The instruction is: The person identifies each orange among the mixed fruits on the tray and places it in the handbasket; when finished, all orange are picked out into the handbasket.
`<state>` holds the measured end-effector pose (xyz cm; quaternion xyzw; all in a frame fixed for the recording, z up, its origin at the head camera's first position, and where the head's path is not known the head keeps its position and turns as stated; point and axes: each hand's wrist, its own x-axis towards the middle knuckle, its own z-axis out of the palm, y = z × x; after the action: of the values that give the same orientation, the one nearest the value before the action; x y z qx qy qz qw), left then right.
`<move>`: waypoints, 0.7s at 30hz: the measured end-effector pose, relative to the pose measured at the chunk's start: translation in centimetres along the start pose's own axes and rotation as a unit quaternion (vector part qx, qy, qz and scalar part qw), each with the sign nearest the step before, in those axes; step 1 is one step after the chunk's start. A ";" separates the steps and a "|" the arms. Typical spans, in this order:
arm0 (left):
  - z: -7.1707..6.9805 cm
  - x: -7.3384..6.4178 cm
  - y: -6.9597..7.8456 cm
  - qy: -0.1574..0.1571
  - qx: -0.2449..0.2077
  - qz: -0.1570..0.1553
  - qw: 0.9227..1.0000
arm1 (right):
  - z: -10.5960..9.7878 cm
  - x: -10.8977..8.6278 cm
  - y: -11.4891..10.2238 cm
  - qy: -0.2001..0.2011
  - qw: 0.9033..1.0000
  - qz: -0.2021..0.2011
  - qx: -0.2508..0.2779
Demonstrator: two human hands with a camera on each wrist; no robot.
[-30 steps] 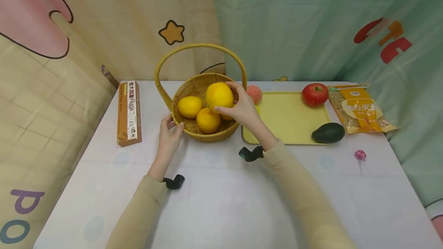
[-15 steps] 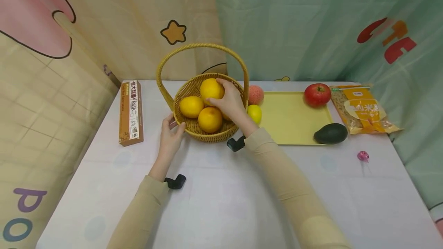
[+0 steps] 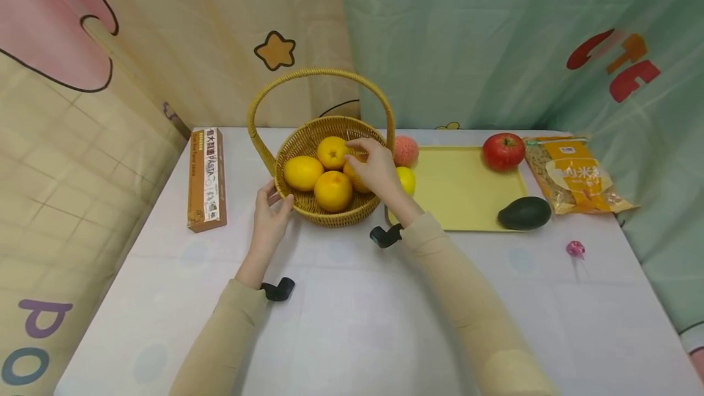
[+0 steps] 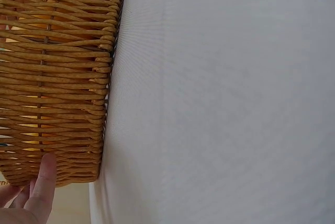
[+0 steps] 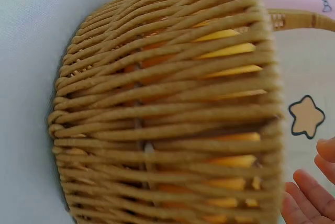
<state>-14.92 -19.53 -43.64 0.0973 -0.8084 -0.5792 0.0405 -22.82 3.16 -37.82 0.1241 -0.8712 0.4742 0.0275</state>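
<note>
A wicker basket [image 3: 330,220] with a tall arched handle stands on the table, holding several yellow-orange oranges. My left hand [image 3: 268,219] holds the basket at its left front; in the left wrist view its thumb [image 4: 47,174] lies against the woven wall, and other fingers are partly hidden. Above the basket's right side is my right hand [image 3: 379,170], fingers loosely bent with nothing held. Its fingertips are close to the rear orange [image 3: 332,153] and partly cover another orange [image 3: 356,179]. In the right wrist view, several fingers [image 5: 309,198] show past the rim.
Right of the basket lies a yellow tray [image 3: 462,188], with a red apple [image 3: 503,151] and an avocado [image 3: 524,213] at its right side. A pink bumpy ball [image 3: 406,151], yellow fruit [image 3: 406,181], grain bag [image 3: 574,173], lollipop [image 3: 575,249] and pasta box [image 3: 206,179] are around.
My right hand lowered an orange into the back of the basket, let go of it and drew back slightly to the right. My left hand stayed at the basket.
</note>
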 end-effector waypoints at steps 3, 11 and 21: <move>0.1 -0.1 0.0 -0.001 0.000 -0.003 1.000 | -1.1 -1.0 0.5 0.015 0.999 -0.014 0.043; 0.6 0.0 0.2 -0.009 0.003 0.013 1.000 | -4.5 -4.4 2.4 0.050 0.989 0.000 0.136; -0.1 -0.3 -0.3 0.011 0.043 0.012 0.999 | -7.8 -8.1 5.9 0.072 0.990 0.049 0.111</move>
<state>-14.60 -19.66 -43.85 0.0956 -0.8331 -0.5423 0.0523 -16.99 14.29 -39.68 0.0489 -0.8137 0.5768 0.0525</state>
